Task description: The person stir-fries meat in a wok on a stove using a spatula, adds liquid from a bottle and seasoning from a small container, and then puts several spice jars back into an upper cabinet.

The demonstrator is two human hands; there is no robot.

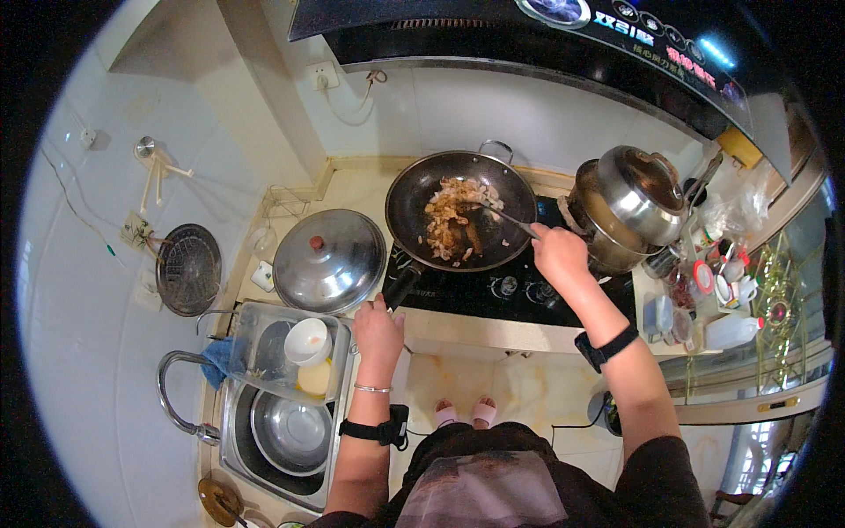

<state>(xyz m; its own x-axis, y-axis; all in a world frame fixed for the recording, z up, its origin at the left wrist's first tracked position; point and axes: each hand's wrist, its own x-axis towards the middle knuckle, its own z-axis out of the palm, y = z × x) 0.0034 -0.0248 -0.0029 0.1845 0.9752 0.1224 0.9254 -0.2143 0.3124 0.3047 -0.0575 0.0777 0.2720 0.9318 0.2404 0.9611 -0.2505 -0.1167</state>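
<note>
A dark wok (422, 224) with a long black handle (403, 285) sits on the black glass gas hob (455, 294). Sliced meat pieces (449, 211), partly browned with sauce or seasoning, lie in its middle. My left hand (379, 333) is at the end of the wok handle, its fingers closed around it. In my right hand (561, 254) is the handle of a spatula (511, 220), which slopes down to the left into the wok. The spatula's head is among the meat and partly hidden by it.
Left of the wok lies a domed metal lid (330, 277). A plastic basin (264, 350) with bowls rests over the sink (228, 429), near a curved faucet (165, 383). At right stand a steel pot (614, 247) with a tilted lid (634, 191) and several jars (683, 290). A range hood (488, 49) hangs above.
</note>
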